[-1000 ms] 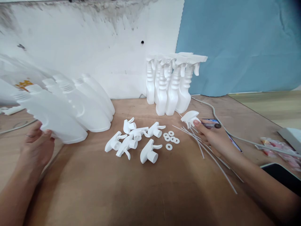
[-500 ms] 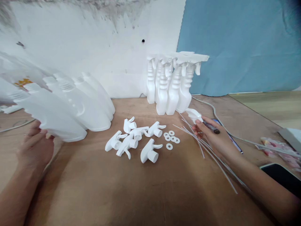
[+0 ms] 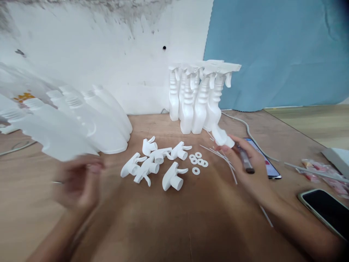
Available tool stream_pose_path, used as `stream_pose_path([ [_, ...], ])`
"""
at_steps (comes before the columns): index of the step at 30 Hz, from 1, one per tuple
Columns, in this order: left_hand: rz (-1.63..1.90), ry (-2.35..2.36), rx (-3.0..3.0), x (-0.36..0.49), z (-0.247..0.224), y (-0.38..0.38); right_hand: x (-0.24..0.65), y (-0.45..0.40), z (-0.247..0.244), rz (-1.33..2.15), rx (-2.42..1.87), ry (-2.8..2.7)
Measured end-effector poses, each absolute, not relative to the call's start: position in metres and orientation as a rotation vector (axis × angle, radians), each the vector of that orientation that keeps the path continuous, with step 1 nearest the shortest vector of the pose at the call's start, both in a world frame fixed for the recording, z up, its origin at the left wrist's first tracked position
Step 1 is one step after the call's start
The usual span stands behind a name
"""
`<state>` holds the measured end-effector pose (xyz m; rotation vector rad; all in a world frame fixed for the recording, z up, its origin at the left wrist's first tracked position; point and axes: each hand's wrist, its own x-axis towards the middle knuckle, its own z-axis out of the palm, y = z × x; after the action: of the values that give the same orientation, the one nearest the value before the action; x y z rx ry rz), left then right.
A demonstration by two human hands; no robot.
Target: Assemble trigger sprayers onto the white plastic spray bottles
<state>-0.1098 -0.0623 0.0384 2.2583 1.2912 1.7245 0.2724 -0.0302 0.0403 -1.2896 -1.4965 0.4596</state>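
My right hand (image 3: 242,156) holds a white sprayer head (image 3: 223,137) between its fingertips, and a dark-tipped marker-like object (image 3: 245,160) lies against its palm. My left hand (image 3: 79,180) is smeared by motion just in front of the open-necked white bottles (image 3: 106,127); its fingers look bent, and whether they hold anything is unclear. Several white sprayer heads (image 3: 172,177) lie in a cluster on the brown table (image 3: 163,222). To their right are several flat white rings (image 3: 195,170). Thin white tubes (image 3: 231,171) lie beside and partly under my right hand.
Several white bottles with sprayers fitted (image 3: 187,112) stand at the back. On the right are a phone with a lit screen (image 3: 269,167), a dark phone (image 3: 327,211), a grey cable (image 3: 245,125) and small clear packets (image 3: 319,169).
My left hand has moved right and toward me from beside the bottles. My right hand has drawn slightly nearer, and the sprayer head and dark object in it have turned.
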Motion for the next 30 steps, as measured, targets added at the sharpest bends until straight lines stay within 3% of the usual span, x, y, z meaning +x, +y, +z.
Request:
stream_pose_path([
  [6,0.762,0.53,2.562,0.013,0.018,-0.098,0.233,-0.061,0.021,0.62,-1.165,-1.576],
  [15,0.889,1.021,1.693,0.035,0.016,-0.083,0.229,-0.058,0.004,0.782,-1.144,-1.599],
  [21,1.028,0.762,1.137,0.029,0.011,-0.075,0.229,-0.061,0.001,0.668,-1.088,-1.76],
  [30,0.961,0.594,0.982,0.024,0.009,-0.066,0.235,-0.063,0.003,0.61,-0.874,-1.988],
])
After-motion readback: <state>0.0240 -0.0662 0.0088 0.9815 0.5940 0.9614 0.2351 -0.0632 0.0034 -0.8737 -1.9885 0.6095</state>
